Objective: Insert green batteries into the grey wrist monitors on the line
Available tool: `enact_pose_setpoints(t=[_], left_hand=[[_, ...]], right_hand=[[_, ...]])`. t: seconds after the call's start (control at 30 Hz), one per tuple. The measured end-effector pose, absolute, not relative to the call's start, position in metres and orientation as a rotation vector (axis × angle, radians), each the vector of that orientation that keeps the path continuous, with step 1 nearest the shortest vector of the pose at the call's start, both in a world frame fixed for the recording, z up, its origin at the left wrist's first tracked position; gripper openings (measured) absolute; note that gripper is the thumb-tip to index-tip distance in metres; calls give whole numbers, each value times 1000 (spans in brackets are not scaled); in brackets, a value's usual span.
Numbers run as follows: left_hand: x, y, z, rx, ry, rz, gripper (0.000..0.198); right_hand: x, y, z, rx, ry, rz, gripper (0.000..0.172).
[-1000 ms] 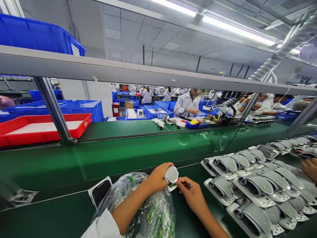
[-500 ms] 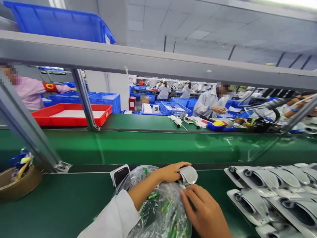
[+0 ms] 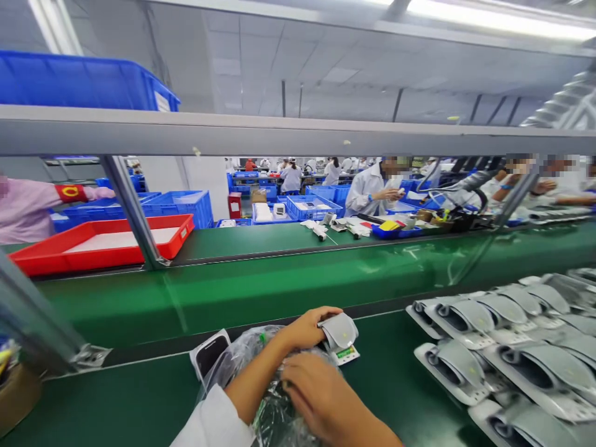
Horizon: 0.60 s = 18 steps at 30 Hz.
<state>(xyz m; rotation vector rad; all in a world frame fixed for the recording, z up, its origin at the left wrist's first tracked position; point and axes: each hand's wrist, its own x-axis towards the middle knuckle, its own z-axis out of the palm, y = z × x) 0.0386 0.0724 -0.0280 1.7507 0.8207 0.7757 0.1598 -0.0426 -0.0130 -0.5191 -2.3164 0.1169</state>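
Note:
My left hand (image 3: pixel 307 328) is closed on a wrist blood pressure monitor (image 3: pixel 339 332), a white unit with a curled grey cuff. A green patch shows at the unit's lower edge. Below that arm, my right hand (image 3: pixel 321 388) is over a clear plastic bag (image 3: pixel 274 413) with small green items in it. Its fingers are curled, and what they hold, if anything, is hidden. Behind the bag, to the left, leans another white unit with a dark screen (image 3: pixel 210 352). Several more cuffed monitors (image 3: pixel 465 313) lie in rows at the right.
A metal post (image 3: pixel 41 329) stands at the left beside a brown round container (image 3: pixel 18 397). Beyond the green ledge (image 3: pixel 261 282) are a red tray (image 3: pixel 112 245) and blue crates (image 3: pixel 186 208). Overhead runs a grey beam (image 3: pixel 279 136). A co-worker in white (image 3: pixel 367 186) works across the line.
My right hand has moved left, from beside the monitor to over the bag. The monitor in my left hand has tilted, showing a green patch. The view has shifted right.

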Motion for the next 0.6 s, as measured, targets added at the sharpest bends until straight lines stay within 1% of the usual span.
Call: enact_pose_setpoints(t=[0.07, 0.13, 0.2, 0.3, 0.37, 0.4, 0.43, 0.5, 0.6], left_hand=[[39, 72, -28, 1723, 801, 787, 62], [41, 70, -27, 1738, 782, 804, 60], [43, 66, -26, 1800, 792, 832, 58], [47, 62, -26, 1871, 845, 873, 55], [48, 61, -26, 1873, 859, 892, 56], [48, 60, -26, 1874, 860, 890, 58], [49, 60, -26, 1876, 859, 879, 60], [48, 61, -26, 1882, 860, 834, 65], [48, 61, -25, 1885, 871, 774, 67]], right_hand=[[186, -42, -8, -685, -1999, 262, 15], [211, -38, -13, -930, -1675, 332, 14], [233, -30, -25, -1134, -1382, 448, 27], [252, -20, -41, -1288, -1043, 704, 50], [256, -16, -46, -1314, -944, 800, 58], [256, -15, -47, -1316, -949, 826, 59], [255, -15, -48, -1312, -981, 837, 58], [251, -17, -49, -1294, -1116, 788, 50], [245, -24, -50, -1173, -1469, 492, 29]])
